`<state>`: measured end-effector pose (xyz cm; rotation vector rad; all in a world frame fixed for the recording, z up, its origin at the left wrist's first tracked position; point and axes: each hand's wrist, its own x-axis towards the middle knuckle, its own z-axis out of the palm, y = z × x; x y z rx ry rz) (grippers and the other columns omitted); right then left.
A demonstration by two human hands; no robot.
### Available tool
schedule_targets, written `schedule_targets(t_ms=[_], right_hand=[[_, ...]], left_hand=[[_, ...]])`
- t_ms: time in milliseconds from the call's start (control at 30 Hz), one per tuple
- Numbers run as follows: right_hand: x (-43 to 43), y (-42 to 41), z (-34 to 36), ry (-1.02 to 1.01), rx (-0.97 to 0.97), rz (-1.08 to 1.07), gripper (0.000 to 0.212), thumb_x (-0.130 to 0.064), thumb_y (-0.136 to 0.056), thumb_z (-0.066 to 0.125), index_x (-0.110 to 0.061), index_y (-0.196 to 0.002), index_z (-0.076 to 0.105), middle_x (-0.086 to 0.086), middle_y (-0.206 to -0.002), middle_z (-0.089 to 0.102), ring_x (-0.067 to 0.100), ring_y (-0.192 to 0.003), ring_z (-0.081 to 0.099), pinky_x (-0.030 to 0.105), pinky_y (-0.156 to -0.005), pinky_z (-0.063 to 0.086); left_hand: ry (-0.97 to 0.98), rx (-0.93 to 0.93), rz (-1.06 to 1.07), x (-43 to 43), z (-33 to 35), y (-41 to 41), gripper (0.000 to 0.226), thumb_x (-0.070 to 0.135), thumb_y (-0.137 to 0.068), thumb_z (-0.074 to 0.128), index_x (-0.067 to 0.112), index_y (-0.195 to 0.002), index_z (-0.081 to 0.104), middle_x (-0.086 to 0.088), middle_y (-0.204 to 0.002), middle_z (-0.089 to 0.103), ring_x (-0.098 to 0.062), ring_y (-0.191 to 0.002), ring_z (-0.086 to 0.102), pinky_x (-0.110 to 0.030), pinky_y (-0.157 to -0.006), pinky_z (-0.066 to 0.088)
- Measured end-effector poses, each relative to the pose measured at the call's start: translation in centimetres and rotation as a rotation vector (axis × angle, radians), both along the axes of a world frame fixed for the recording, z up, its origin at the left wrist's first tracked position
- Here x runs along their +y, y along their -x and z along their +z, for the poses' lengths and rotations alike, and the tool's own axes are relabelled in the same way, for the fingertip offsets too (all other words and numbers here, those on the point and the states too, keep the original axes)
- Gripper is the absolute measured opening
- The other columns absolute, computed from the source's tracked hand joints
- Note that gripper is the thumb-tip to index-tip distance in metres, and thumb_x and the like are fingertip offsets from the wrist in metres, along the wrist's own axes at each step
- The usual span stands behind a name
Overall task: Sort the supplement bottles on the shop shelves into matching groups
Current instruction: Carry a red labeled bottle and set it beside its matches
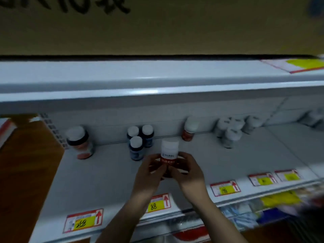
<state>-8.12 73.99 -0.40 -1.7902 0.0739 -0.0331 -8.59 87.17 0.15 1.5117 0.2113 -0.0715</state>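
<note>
Head view: both hands meet at the centre of the frame, holding a red bottle with a white cap upright just above the white shelf. The left hand curls its fingers round the bottle's left side. The right hand wraps its fingers round the right side. Behind, left of centre, three dark bottles stand close together. A larger dark-collared jar stands at the left. A second red bottle stands at the back wall, right of centre, and a cluster of white bottles sits further right. Price tags line the shelf's front edge.
</note>
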Motion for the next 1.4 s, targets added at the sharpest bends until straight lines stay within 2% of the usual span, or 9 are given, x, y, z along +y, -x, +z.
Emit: schedule_targets(t_ms=[167,400,533,600,700,967,1100,1300,1400], right_hand=[[-4.8,-0.8,-1.4,0.020,0.000,-0.168,0.034,-0.010,-0.084,0.072,-0.023,-0.114,0.062,-0.005,-0.105,0.071,0.010,-0.096,0.069,0.038,-0.082,0.059],[-10.6,-5.9,-1.8,0.106,0.037,-0.214,0.035,-0.014,-0.079,0.076,-0.022,-0.109,0.062,0.002,-0.100,0.070,0.014,-0.093,0.066,0.034,-0.083,0.055],[-12.4,-9.1,-2.2,0.130,0.009,-0.149,0.031,-0.018,-0.080,0.074,-0.027,-0.106,0.061,-0.006,-0.096,0.067,0.008,-0.090,0.063,0.014,-0.075,0.048],[-12.8,-10.5,-2.5,0.127,0.010,-0.134,0.029,-0.018,-0.081,0.072,-0.029,-0.104,0.059,-0.008,-0.095,0.066,0.009,-0.091,0.063,0.019,-0.076,0.047],[-13.3,-12.0,-2.8,0.103,0.027,-0.121,0.033,-0.018,-0.082,0.073,-0.020,-0.113,0.060,-0.007,-0.097,0.063,0.009,-0.092,0.060,0.023,-0.078,0.042],[-12.6,-14.6,-2.9,0.247,-0.046,-0.092,0.022,-0.023,-0.084,0.068,-0.015,-0.105,0.065,0.007,-0.102,0.071,0.026,-0.098,0.064,0.025,-0.070,0.036],[-12.6,-15.2,-2.7,0.272,-0.033,-0.086,0.021,-0.023,-0.087,0.065,-0.012,-0.105,0.065,0.010,-0.102,0.071,0.027,-0.097,0.064,0.025,-0.068,0.033],[-12.6,-14.8,-1.8,0.237,0.041,-0.107,0.042,-0.018,-0.085,0.068,-0.004,-0.123,0.057,0.016,-0.116,0.065,0.033,-0.113,0.059,0.033,-0.083,0.042],[-13.4,-11.8,-0.8,0.158,-0.018,-0.157,0.043,-0.013,-0.084,0.070,-0.006,-0.123,0.055,0.009,-0.108,0.060,0.028,-0.109,0.060,0.025,-0.079,0.041]], left_hand=[[-0.097,0.017,-0.151,-4.9,-0.9,-2.6,0.025,0.008,-0.094,0.056,0.023,-0.112,0.061,-0.001,-0.107,0.068,-0.013,-0.096,0.065,-0.019,-0.074,0.052],[-0.199,0.033,-0.169,-11.9,-2.7,-6.9,0.031,0.010,-0.090,0.057,0.020,-0.119,0.061,-0.005,-0.111,0.068,-0.016,-0.092,0.063,-0.016,-0.064,0.043],[-0.195,0.083,-0.036,-14.8,-3.3,-9.2,0.026,0.013,-0.086,0.056,0.017,-0.111,0.063,-0.012,-0.107,0.070,-0.015,-0.075,0.062,-0.015,-0.052,0.042],[-0.163,0.104,0.030,-16.0,-3.2,-9.9,0.026,0.012,-0.087,0.055,0.019,-0.111,0.062,-0.010,-0.110,0.069,-0.025,-0.089,0.064,-0.024,-0.063,0.045],[-0.122,0.047,0.065,-17.2,-2.6,-10.5,0.032,0.002,-0.087,0.052,0.029,-0.099,0.065,0.004,-0.100,0.070,-0.017,-0.093,0.065,-0.032,-0.082,0.050],[-0.165,0.042,0.160,-18.1,-1.8,-10.8,0.020,0.015,-0.073,0.052,0.030,-0.070,0.065,0.007,-0.076,0.067,-0.016,-0.078,0.062,-0.042,-0.080,0.050],[-0.169,0.074,0.160,-17.4,-2.1,-10.3,0.021,0.016,-0.078,0.055,0.031,-0.072,0.068,-0.001,-0.085,0.068,-0.025,-0.087,0.065,-0.052,-0.090,0.050],[-0.046,0.065,0.184,-16.4,-1.3,-8.5,0.017,0.003,-0.092,0.053,0.012,-0.105,0.061,-0.002,-0.096,0.062,-0.012,-0.085,0.060,-0.043,-0.091,0.053],[-0.021,0.027,0.138,-16.0,-0.5,-7.4,0.016,0.002,-0.093,0.054,0.012,-0.103,0.061,-0.002,-0.098,0.062,-0.013,-0.087,0.060,-0.042,-0.089,0.053]])
